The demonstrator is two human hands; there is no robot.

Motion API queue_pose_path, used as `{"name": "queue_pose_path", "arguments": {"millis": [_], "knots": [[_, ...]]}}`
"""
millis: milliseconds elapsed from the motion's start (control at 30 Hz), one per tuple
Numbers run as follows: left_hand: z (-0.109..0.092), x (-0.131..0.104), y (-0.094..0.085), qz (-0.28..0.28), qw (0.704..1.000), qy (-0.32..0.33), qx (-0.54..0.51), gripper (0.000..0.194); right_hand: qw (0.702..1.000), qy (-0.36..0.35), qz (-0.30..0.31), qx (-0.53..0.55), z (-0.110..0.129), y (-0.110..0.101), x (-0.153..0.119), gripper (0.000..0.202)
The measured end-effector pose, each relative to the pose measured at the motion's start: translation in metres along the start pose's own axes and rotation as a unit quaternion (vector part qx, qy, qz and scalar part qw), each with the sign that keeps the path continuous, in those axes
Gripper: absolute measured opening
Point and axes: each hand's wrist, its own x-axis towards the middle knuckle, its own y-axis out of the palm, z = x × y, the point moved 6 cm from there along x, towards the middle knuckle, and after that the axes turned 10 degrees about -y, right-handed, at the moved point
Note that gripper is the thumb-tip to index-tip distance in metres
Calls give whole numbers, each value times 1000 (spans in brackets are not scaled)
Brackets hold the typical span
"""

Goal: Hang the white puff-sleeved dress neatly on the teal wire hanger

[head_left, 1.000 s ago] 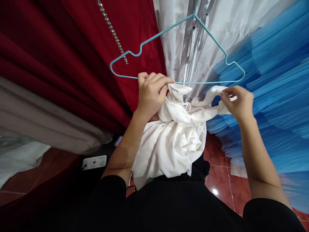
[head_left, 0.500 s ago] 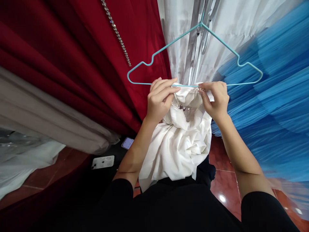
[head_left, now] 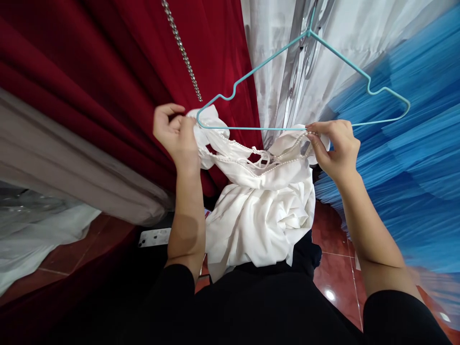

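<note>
Red fabric (head_left: 118,62) left; blue tulle (head_left: 406,163) right; phone (head_left: 154,237) lower left

Your dress (head_left: 258,220) lay below the hanger (head_left: 266,128), bunched in front of your body. Your left hand (head_left: 176,134) was just beyond the hanger's left end; your right hand (head_left: 334,146), at the right half of its lower bar. Cloth (head_left: 268,38) hung behind the hanger, netting (head_left: 406,191) right, a phone (head_left: 154,237) below and left.

hanger (head_left: 309,33): top cut off | blue fabric (head_left: 402,163): cut off (right edge)
</note>
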Motion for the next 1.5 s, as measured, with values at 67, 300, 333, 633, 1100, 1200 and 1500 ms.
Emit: {"name": "queue_pose_path", "arguments": {"millis": [67, 300, 333, 633, 1100, 1200, 1500], "knots": [[-22, 24, 8, 5, 999, 23, 25, 22, 1000, 4, 2, 11, 1, 0, 0, 23], [-80, 28, 69, 152, 981, 104, 68, 28, 1000, 11, -15, 17, 5, 0, -2, 23], [-85, 21, 75, 171, 977, 117, 47, 28, 1000, 12, -18, 13, 5, 1, -2, 23], [-104, -86, 119, 379, 911, 117, 111, 23, 1000, 8, -27, 8, 2, 7, -2, 26], [-98, -92, 123, 422, 893, 70, 141, 36, 936, 220, -216, -169, -63, -67, -66, 8], [-101, -90, 120, 431, 891, 63, 128, 36, 909, 263, -275, -169, -87, -102, -43, 11], [-101, -93, 120, 436, 882, 65, 169, 35, 955, 168, -232, -70, -51, -80, 42, 16]]}}
